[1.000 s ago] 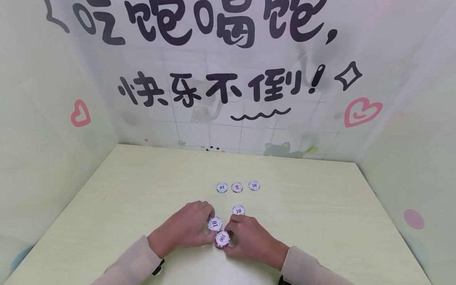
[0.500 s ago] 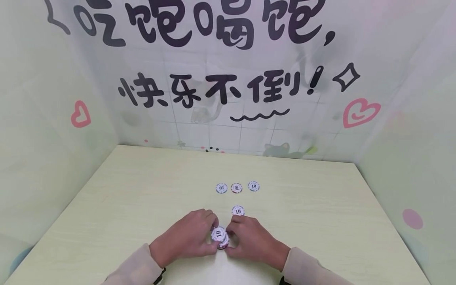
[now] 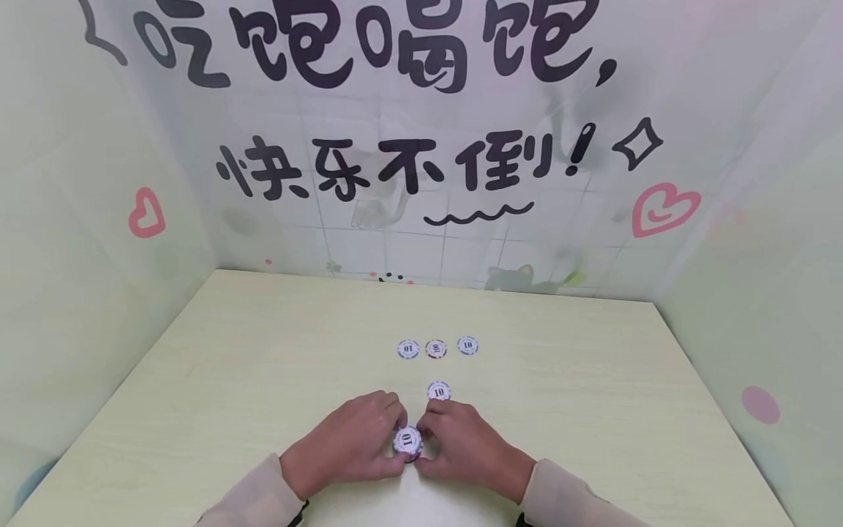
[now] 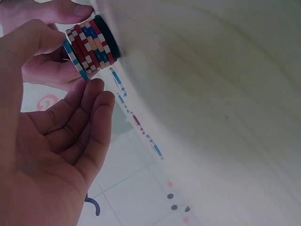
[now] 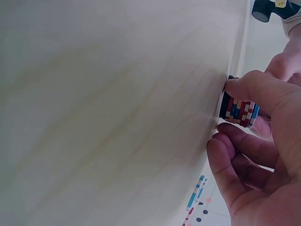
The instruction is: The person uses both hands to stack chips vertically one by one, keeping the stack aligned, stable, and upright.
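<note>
A short stack of poker chips (image 4: 96,44) stands on the table between my two hands, with red, blue and dark edges showing. On top lies a white-faced poker chip (image 3: 407,440) marked 10, its blue-and-white rim seen from the left wrist. My left hand (image 3: 352,440) pinches this top chip between thumb and fingers. From the other side, my right hand (image 3: 466,446) holds the lower stack, its thumb (image 5: 240,87) by the dark base. Just beyond the right fingers lies a single 10 chip (image 3: 438,391), its near edge partly covered.
Farther back, a row of flat chips holds a 10 chip (image 3: 408,349), a red-edged 100 chip (image 3: 436,348) and another 10 chip (image 3: 467,345). The pale wooden table (image 3: 276,329) ends at a printed fabric backdrop (image 3: 369,249), with fabric sides left and right.
My left hand has brought the 10 chip rightward and down onto the stack, covering the 100 chip and lining up with it. My right hand has stayed at the stack.
</note>
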{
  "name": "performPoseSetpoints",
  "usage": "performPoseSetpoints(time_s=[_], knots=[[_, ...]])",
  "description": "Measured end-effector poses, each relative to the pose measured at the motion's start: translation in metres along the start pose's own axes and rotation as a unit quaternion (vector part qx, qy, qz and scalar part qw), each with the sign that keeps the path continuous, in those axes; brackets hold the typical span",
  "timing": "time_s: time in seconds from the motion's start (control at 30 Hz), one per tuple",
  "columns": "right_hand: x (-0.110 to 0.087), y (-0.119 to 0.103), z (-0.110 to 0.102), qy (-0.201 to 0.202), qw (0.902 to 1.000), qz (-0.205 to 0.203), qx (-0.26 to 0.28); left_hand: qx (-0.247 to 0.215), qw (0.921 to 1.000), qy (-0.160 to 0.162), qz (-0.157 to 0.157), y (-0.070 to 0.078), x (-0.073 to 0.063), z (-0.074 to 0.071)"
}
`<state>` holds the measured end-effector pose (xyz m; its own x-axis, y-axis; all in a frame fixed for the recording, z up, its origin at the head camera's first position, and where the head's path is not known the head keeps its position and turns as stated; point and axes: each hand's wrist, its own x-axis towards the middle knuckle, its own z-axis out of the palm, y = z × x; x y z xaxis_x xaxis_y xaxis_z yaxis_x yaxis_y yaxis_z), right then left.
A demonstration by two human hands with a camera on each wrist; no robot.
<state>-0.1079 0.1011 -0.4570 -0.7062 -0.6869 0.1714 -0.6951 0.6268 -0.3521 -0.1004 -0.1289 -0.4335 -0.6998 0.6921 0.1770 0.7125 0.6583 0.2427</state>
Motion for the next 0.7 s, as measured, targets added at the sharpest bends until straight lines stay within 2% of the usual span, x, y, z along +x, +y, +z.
performPoseSetpoints(time_s=[0.23,0.47,0.7], knots=[[0.0006,-0.0001,-0.0002,-0.003,1.0000,-0.003,-0.006,0.002,1.0000,0.005,0.004,-0.0013,-0.0001,0.0021],[0.0013,-0.0006,-0.0003,-0.004,1.0000,-0.004,-0.008,0.002,1.0000,-0.003,0.002,-0.0028,-0.0014,0.0010],[-0.0007,0.0002,-0.0026,-0.013,0.9999,0.004,0.004,0.006,0.9993,-0.029,-0.023,-0.0041,-0.0087,0.0002]])
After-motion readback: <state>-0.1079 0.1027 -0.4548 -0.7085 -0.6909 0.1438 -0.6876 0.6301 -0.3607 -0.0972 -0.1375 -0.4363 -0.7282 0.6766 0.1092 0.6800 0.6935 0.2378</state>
